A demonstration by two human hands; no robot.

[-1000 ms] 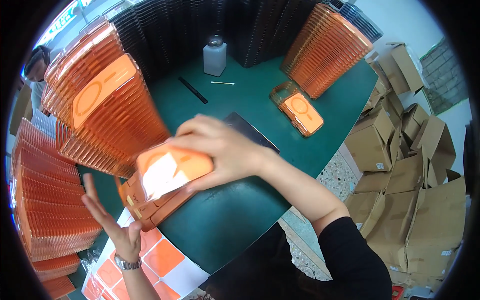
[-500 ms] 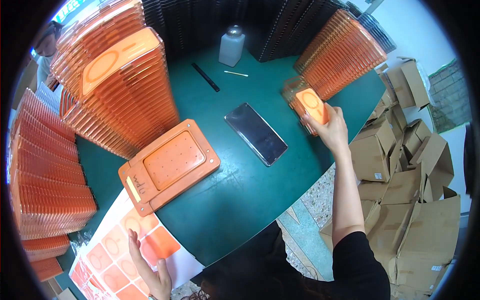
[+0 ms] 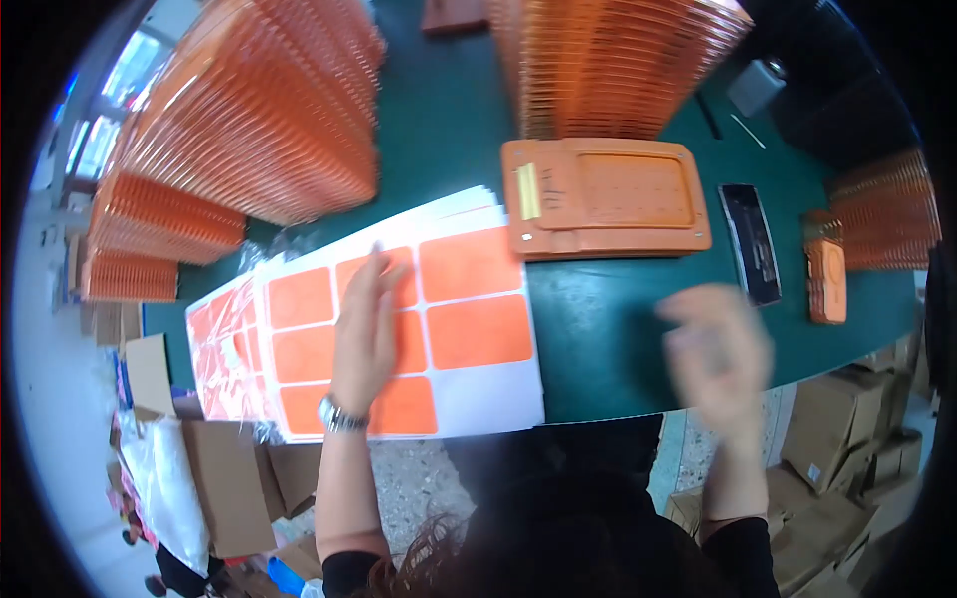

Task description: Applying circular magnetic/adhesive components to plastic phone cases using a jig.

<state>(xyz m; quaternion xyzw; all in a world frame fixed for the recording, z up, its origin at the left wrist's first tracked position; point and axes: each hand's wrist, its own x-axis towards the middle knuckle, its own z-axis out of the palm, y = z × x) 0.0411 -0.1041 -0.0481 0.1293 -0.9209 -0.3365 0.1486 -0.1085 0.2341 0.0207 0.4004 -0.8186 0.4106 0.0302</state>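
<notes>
Sheet (image 3: 488,399) partly hidden by left hand (image 3: 365,334); right hand (image 3: 720,354) blurred.

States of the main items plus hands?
Orange-and-white paper sticker sheet: flat, lower-right cell white
Bare left hand: open, over the sheet
Bare right hand: blurred, grip unclear
Orange rectangular block: flat, recess up
Black rectangular phone: flat, screen dark
White square bottle: standing, metal cap on
Translucent orange plastic trays: stacked
</notes>
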